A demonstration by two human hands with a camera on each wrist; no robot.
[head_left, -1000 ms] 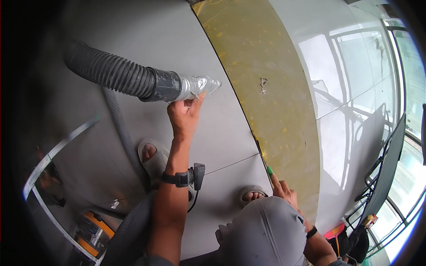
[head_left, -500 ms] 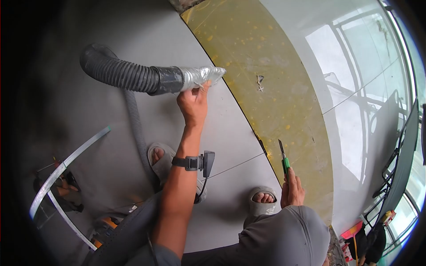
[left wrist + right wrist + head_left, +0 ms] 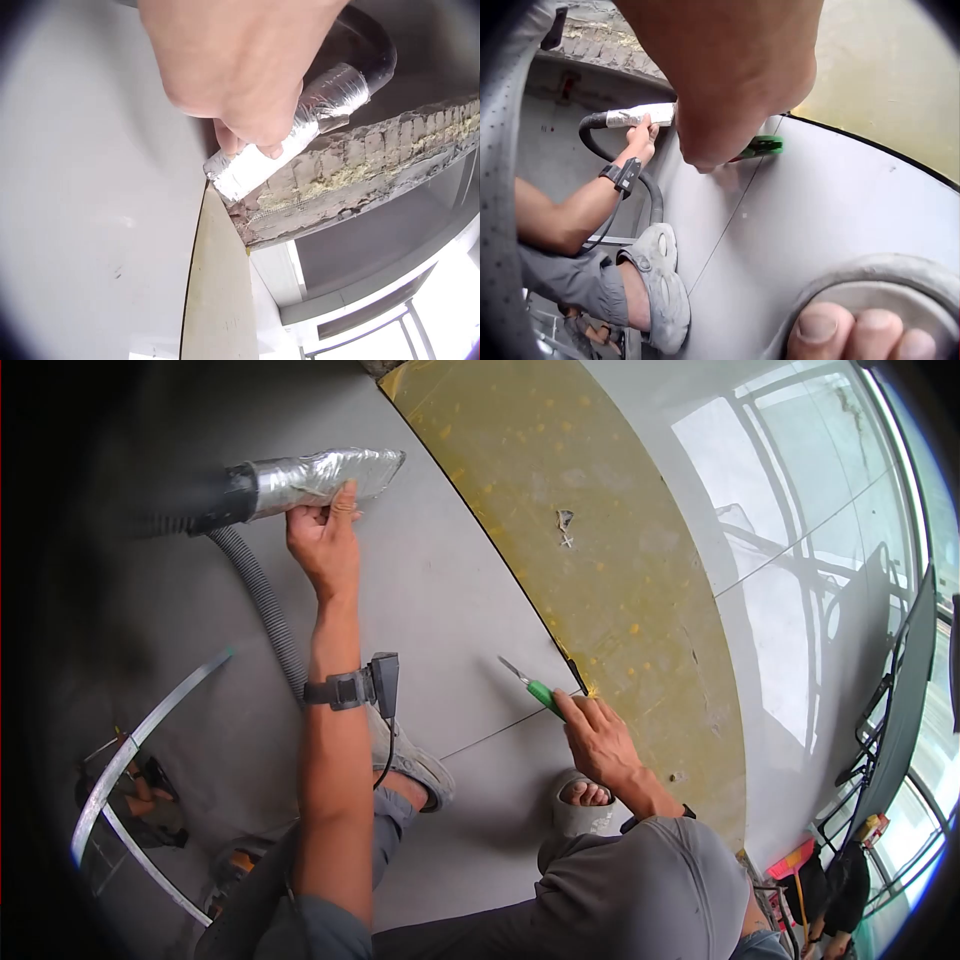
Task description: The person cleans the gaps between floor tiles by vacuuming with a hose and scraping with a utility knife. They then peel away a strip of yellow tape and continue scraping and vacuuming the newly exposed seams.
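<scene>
My left hand (image 3: 325, 550) grips a flat nozzle (image 3: 300, 478) wrapped in silver tape, on the end of a dark ribbed hose (image 3: 262, 600). In the head view, the nozzle's mouth lies over the grey tile, left of the long dark gap (image 3: 490, 525). The left wrist view shows the nozzle's mouth overlapping the strip's end. My right hand (image 3: 605, 745) holds a green utility knife (image 3: 545, 696), its blade out and pointing up and left over the tile. Only the knife's green end (image 3: 769, 145) shows in the right wrist view, the rest behind my hand.
A yellowish strip (image 3: 600, 590) runs along the gap, with small scraps (image 3: 566, 528) on it. My sandalled feet stand on the tile. At left is a metal frame (image 3: 140, 735); at right, a dark folded frame (image 3: 900, 700) and a pink dustpan (image 3: 792, 858).
My left hand has drawn the nozzle left, away from the gap. The right hand has come up and left, swinging the knife from over the yellowish strip to over the grey tile.
</scene>
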